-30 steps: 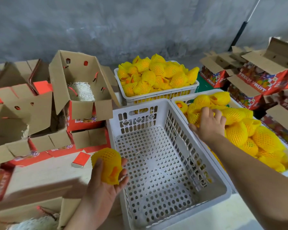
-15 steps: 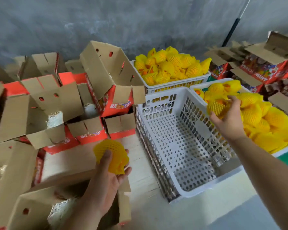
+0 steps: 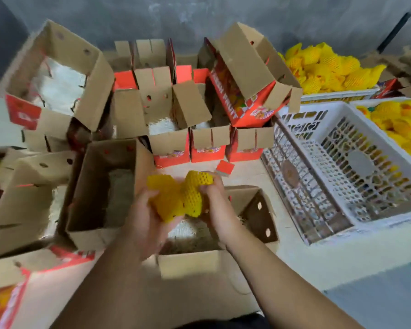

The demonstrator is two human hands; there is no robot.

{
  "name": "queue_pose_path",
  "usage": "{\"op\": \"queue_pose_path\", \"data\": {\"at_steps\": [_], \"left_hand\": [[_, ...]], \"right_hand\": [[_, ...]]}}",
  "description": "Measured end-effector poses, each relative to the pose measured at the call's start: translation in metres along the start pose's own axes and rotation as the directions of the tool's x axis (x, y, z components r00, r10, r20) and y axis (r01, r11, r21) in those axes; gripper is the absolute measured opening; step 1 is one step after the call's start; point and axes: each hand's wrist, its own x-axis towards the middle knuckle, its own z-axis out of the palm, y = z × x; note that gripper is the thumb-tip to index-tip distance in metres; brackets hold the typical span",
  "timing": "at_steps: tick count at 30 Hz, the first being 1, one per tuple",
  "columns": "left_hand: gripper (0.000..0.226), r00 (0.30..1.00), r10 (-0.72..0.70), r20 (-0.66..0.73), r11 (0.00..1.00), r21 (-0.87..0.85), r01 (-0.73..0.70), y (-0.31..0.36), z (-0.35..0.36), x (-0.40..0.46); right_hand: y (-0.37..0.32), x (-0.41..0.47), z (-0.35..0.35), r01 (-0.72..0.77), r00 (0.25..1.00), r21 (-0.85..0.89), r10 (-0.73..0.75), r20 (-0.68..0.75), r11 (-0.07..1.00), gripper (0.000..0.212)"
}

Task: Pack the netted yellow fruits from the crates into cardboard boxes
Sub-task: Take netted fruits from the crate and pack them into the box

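A: Since the earlier frames the right hand [image 3: 214,205] has come away from the full crate [image 3: 389,119] with a fruit, and both hands are now meeting over the open box [image 3: 252,210] nearest the person.

B: And the left hand [image 3: 147,217]?

A: In the head view it is curling its fingers around one netted fruit [image 3: 166,200], while the right hand is gripping a second netted fruit [image 3: 195,193]. The two fruits are touching, held just above the box's pale padding.

B: How are they likely handling?

A: The foam netting is looking soft and grippy, so slipping seems unlikely. The fruit inside is probably bruisable, so cupping each one around its middle looks wiser than pinching an end.

B: What is lying around?

A: The empty white crate [image 3: 330,167] is sitting just to the right of the box. A further crate [image 3: 330,67] piled with fruits is standing behind it. Many cardboard boxes [image 3: 166,110] are crowding the left and the back, some tipped. A small red block [image 3: 225,167] is lying on the floor just beyond the hands.

B: Anything obstructing?

A: The box's upright flaps are standing close beside the wrists and could catch them. Otherwise the opening looks free.
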Motion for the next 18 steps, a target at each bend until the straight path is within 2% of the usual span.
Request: {"op": "queue_pose_path", "data": {"at_steps": [2, 4, 6, 7, 9, 11, 13, 14, 16, 17, 18], "left_hand": [[0.044, 0.999, 0.022, -0.039, 0.939, 0.343, -0.007, -0.001, -0.016, 0.003], [0.064, 0.994, 0.046, -0.097, 0.778, 0.628, 0.025, -0.009, -0.023, 0.003], [0.069, 0.999, 0.043, -0.028, 0.613, 0.79, -0.004, -0.025, -0.01, 0.009], [0.07, 0.999, 0.025, -0.023, 0.589, 0.808, 0.004, -0.032, -0.004, 0.016], [0.077, 0.994, -0.063, -0.091, 0.607, 0.787, 0.111, -0.045, 0.006, 0.029], [0.082, 0.968, -0.131, -0.215, 0.493, 0.832, 0.252, -0.051, 0.005, 0.041], [0.082, 0.928, -0.165, -0.335, 0.377, 0.848, 0.373, -0.055, 0.004, 0.053], [0.083, 0.912, -0.171, -0.374, 0.344, 0.845, 0.41, -0.055, 0.006, 0.054], [0.081, 0.917, -0.117, -0.382, 0.28, 0.873, 0.4, -0.06, 0.005, 0.055], [0.077, 0.928, -0.084, -0.364, 0.267, 0.889, 0.373, -0.063, 0.002, 0.053], [0.072, 0.94, -0.067, -0.336, 0.269, 0.901, 0.341, -0.065, 0.001, 0.052]], "right_hand": [[0.01, -0.005, 0.004, -0.033, 0.999, -0.099, 0.03, -0.026, 0.995, 0.039], [0.02, -0.007, -0.007, -0.088, 0.995, -0.263, 0.074, -0.064, 0.961, 0.032], [0.029, -0.003, -0.019, -0.213, 0.974, -0.35, 0.172, -0.145, 0.912, 0.031], [0.035, 0.001, -0.022, -0.247, 0.964, -0.364, 0.191, -0.183, 0.898, 0.034], [0.044, 0.009, -0.023, -0.267, 0.955, -0.41, 0.184, -0.232, 0.872, 0.036], [0.054, 0.02, -0.019, -0.329, 0.942, -0.494, 0.243, -0.232, 0.805, 0.053], [0.066, 0.032, -0.017, -0.429, 0.898, -0.631, 0.382, -0.219, 0.646, 0.079], [0.07, 0.036, -0.016, -0.454, 0.871, -0.693, 0.442, -0.213, 0.56, 0.084], [0.077, 0.041, -0.016, -0.447, 0.843, -0.783, 0.496, -0.207, 0.433, 0.085], [0.079, 0.04, -0.016, -0.439, 0.843, -0.8, 0.495, -0.21, 0.408, 0.085], [0.08, 0.04, -0.016, -0.434, 0.852, -0.794, 0.481, -0.207, 0.427, 0.083]]}}
